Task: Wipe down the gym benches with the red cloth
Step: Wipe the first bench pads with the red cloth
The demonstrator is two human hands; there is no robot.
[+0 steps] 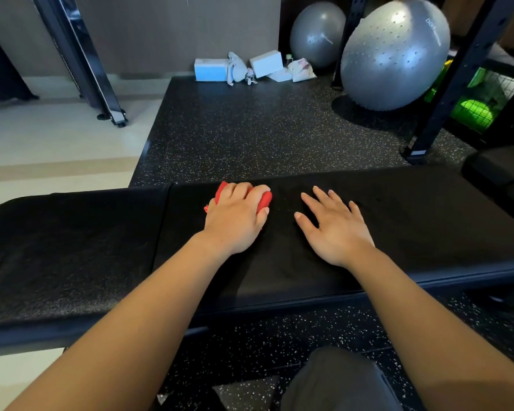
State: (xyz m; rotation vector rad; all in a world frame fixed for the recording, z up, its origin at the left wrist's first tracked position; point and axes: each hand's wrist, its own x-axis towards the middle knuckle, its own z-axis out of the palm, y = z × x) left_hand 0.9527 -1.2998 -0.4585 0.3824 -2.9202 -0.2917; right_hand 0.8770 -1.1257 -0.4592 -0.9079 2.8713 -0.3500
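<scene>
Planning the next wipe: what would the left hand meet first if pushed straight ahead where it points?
Seemingly just the far edge of the bench: the left hand, gripping the red cloth, is close to it, floor mat beyond.

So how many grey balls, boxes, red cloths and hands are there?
Grey balls: 2, the far ball and the near ball
Boxes: 2, the blue box and the white box
Red cloths: 1, the red cloth
Hands: 2, the left hand and the right hand
Total: 7
</scene>
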